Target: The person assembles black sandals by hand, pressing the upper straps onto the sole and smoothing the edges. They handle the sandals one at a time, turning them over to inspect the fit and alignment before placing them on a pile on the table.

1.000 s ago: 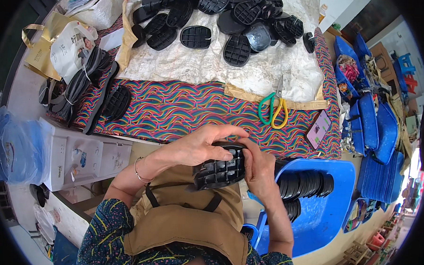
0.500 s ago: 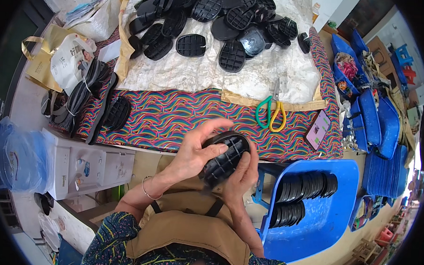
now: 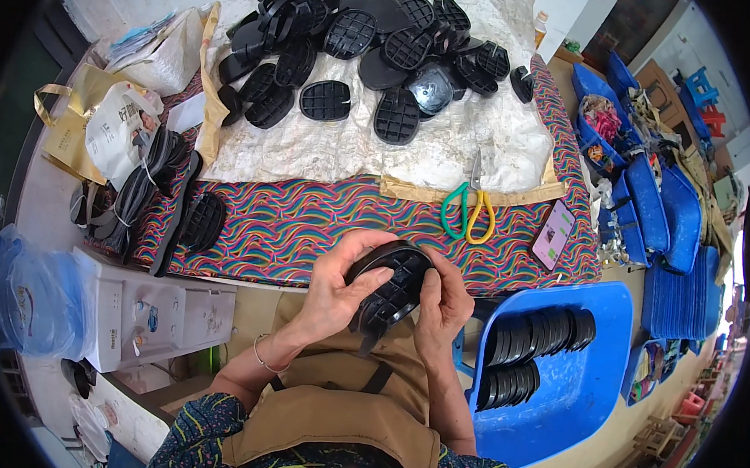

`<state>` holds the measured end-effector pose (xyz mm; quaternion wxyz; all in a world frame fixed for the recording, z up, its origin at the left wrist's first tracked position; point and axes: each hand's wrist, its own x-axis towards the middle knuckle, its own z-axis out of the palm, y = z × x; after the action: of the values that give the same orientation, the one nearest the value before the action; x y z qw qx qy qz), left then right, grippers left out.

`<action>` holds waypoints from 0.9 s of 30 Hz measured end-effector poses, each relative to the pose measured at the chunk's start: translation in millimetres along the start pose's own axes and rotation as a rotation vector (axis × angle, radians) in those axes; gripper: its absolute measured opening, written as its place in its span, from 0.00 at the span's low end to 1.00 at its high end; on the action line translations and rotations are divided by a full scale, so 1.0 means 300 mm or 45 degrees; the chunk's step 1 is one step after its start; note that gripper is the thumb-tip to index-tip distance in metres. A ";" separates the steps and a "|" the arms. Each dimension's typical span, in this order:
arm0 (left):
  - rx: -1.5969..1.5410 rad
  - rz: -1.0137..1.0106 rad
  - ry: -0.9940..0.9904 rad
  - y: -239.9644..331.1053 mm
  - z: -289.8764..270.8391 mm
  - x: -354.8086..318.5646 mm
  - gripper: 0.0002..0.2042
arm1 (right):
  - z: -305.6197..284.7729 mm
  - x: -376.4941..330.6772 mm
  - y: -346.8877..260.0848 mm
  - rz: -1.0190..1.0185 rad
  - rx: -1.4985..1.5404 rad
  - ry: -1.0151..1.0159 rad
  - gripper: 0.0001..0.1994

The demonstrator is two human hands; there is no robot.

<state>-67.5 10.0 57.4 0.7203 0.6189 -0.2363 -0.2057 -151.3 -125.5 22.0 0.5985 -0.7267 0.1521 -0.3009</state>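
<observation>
In front of my lap, above the apron, I hold a black oval piece with a gridded hollow side (image 3: 398, 278), which looks like a shoe-sole part. My left hand (image 3: 339, 287) wraps its left side, the thumb pressed onto the grid. My right hand (image 3: 443, 304) grips the right edge between thumb and fingers. A thin dark flap (image 3: 372, 341) hangs from the piece's lower end. Beyond my hands, a heap of similar black oval pieces (image 3: 350, 34) lies on a white sheet (image 3: 312, 152). Scissors (image 3: 468, 213) with green and yellow handles rest at the sheet's near edge.
A phone (image 3: 552, 233) lies on the patterned tablecloth (image 3: 308, 223). At my right, a blue tub (image 3: 590, 394) holds two rows of black pieces (image 3: 525, 337). Long black strips (image 3: 138, 194) and bags (image 3: 78, 129) sit at the left, above a white water dispenser (image 3: 129, 307).
The oval piece has turned, so its rim and grid tilt differently. My right hand has shifted slightly right and down along its edge. The whole view has moved a little.
</observation>
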 end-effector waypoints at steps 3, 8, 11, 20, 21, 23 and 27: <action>0.000 -0.041 0.040 -0.018 -0.003 -0.004 0.18 | -0.003 0.014 0.017 0.018 0.002 -0.053 0.15; -0.084 0.032 0.172 -0.040 0.004 0.028 0.19 | 0.025 0.036 -0.037 0.191 0.459 0.099 0.16; -0.065 0.187 0.295 -0.028 0.011 0.040 0.19 | -0.010 -0.024 -0.005 0.458 0.511 -0.028 0.17; 0.107 0.452 0.508 -0.042 0.088 0.022 0.19 | 0.030 -0.075 -0.041 0.452 0.558 -0.092 0.14; 0.112 0.495 0.525 -0.051 0.092 0.022 0.19 | 0.045 -0.076 -0.048 0.423 0.533 -0.018 0.13; 0.115 0.476 0.550 -0.054 0.096 0.029 0.19 | 0.062 -0.077 -0.024 0.421 0.508 0.021 0.12; 0.064 0.413 0.561 -0.056 0.085 0.046 0.18 | 0.070 -0.058 -0.015 0.371 0.443 0.053 0.09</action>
<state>-71.7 -21.0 45.2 0.7624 0.6204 -0.1749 0.0579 -152.2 -98.0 19.8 0.7488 -0.5764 0.2136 -0.2477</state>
